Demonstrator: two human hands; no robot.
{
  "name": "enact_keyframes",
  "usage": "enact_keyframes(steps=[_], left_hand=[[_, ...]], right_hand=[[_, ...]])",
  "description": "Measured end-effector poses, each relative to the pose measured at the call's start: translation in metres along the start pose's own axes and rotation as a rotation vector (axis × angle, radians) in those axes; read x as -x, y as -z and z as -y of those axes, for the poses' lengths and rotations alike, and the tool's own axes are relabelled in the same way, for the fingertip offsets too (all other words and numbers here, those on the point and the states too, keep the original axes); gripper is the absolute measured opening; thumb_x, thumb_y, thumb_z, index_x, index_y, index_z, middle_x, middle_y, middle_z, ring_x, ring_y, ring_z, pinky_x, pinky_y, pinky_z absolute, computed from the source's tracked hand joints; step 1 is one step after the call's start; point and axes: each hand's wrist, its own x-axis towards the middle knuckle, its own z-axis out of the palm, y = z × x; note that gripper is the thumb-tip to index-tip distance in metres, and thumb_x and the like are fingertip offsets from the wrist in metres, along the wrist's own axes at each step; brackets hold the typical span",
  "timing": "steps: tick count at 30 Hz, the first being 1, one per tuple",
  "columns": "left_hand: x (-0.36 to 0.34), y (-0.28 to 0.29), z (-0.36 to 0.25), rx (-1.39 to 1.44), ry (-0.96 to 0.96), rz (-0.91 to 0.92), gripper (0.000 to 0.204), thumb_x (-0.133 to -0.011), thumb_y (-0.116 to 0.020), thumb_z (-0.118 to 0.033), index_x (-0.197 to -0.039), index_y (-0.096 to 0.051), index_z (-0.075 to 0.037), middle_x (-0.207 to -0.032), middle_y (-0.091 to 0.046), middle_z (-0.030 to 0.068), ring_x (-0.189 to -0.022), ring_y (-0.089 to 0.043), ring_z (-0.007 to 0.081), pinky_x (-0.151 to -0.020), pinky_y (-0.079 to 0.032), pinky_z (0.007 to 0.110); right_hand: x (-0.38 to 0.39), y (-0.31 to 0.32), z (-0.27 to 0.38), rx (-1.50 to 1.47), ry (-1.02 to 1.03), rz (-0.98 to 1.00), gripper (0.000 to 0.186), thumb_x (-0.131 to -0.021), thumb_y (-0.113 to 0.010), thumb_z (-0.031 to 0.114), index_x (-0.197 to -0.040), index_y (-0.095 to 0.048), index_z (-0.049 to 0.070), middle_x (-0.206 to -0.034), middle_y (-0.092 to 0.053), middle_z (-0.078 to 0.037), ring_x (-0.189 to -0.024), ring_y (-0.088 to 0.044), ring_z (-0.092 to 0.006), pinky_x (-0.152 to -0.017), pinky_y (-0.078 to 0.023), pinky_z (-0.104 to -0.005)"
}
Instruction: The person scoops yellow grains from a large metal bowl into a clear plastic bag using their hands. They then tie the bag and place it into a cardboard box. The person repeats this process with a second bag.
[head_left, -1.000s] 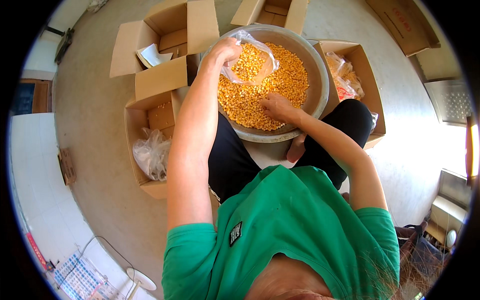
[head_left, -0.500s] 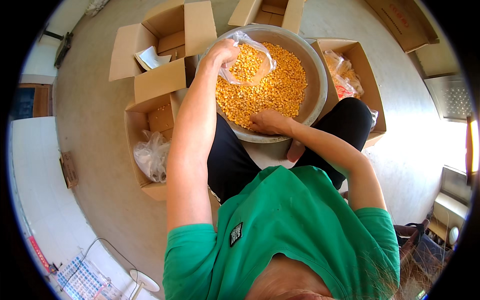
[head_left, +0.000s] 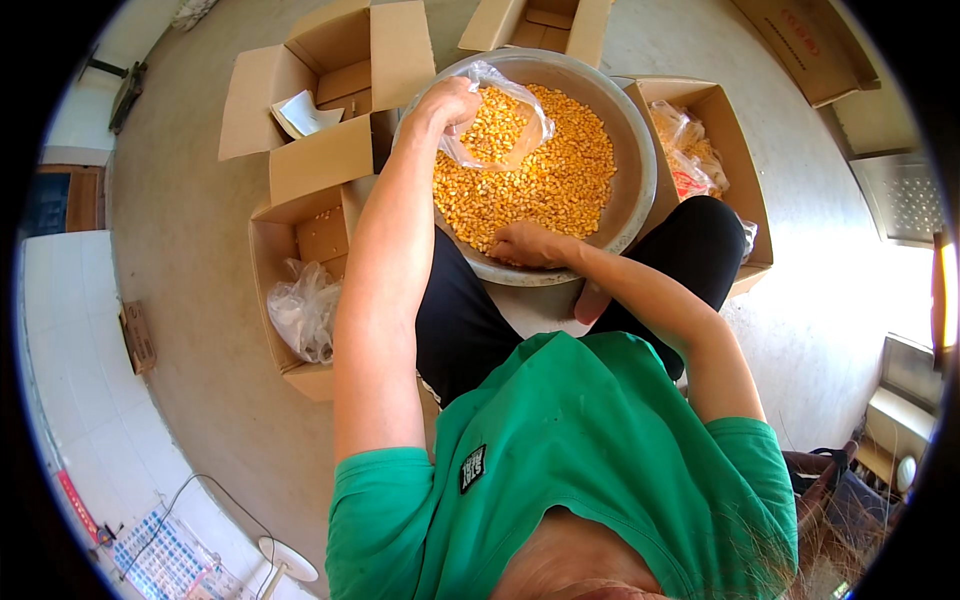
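A wide metal basin [head_left: 636,190] between my knees holds loose yellow corn kernels [head_left: 560,180]. On its far left side rests a clear plastic bag [head_left: 530,145], its mouth spread and corn kernels showing inside. My left hand [head_left: 450,105] is closed on the left edge of the bag's mouth. At the basin's near edge, my right hand [head_left: 528,244] is curled down into the corn; its fingertips are hidden among the kernels.
An open cardboard box [head_left: 400,60] with papers stands beyond the basin at left. Nearer, another box [head_left: 275,240] holds crumpled clear bags [head_left: 305,310]. Right of the basin, a box [head_left: 735,150] contains filled plastic bags [head_left: 690,150]. One more box [head_left: 590,35] stands behind the basin.
My right hand has shifted slightly left along the near edge of the corn, its fingers curled. My left hand and the bag stay in place.
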Motion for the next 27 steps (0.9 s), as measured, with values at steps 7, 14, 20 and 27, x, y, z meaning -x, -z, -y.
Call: enact_keyframes(steps=[7,14,20,27], left_hand=[[-0.004,-0.001,0.001,-0.008,0.002,0.033,0.039,-0.088,-0.045,-0.020,-0.115,-0.058,0.005,-0.095,-0.066,0.0206,-0.062,-0.065,0.0263,-0.058,-0.052,0.039],[-0.010,-0.002,0.002,-0.011,0.008,0.045,0.042,-0.090,-0.048,-0.027,-0.119,-0.052,0.004,-0.091,-0.065,0.0151,-0.050,-0.059,0.0218,-0.056,-0.050,0.039],[-0.004,-0.001,0.001,0.008,-0.005,0.025,0.038,-0.087,-0.045,-0.019,-0.113,-0.059,0.005,-0.090,-0.067,0.0208,-0.062,-0.066,0.0262,-0.058,-0.052,0.039],[-0.003,-0.001,0.007,0.007,-0.019,-0.032,0.037,-0.085,-0.046,-0.018,-0.109,-0.060,0.006,-0.090,-0.067,0.0220,-0.060,-0.065,0.0275,-0.057,-0.052,0.039]], right_hand=[[0.007,0.027,0.002,-0.644,-0.191,0.116,0.024,-0.087,-0.053,0.029,-0.090,-0.064,0.008,-0.072,-0.059,-0.006,-0.056,-0.052,-0.0144,-0.047,-0.039,-0.0279],[0.012,0.031,0.009,-0.943,-0.153,0.217,0.023,-0.089,-0.053,0.030,-0.080,-0.059,0.010,-0.065,-0.050,0.001,-0.048,-0.042,-0.0069,-0.039,-0.028,-0.0206],[0.006,0.034,0.009,-0.952,-0.126,0.037,0.025,-0.090,-0.055,0.031,-0.076,-0.058,0.010,-0.060,-0.047,0.003,-0.045,-0.040,-0.0057,-0.036,-0.026,-0.0213],[-0.038,0.088,0.031,-1.046,-0.137,-0.411,0.022,-0.088,-0.056,0.027,-0.077,-0.059,0.008,-0.057,-0.048,-0.002,-0.041,-0.039,-0.0106,-0.036,-0.030,-0.0251]])
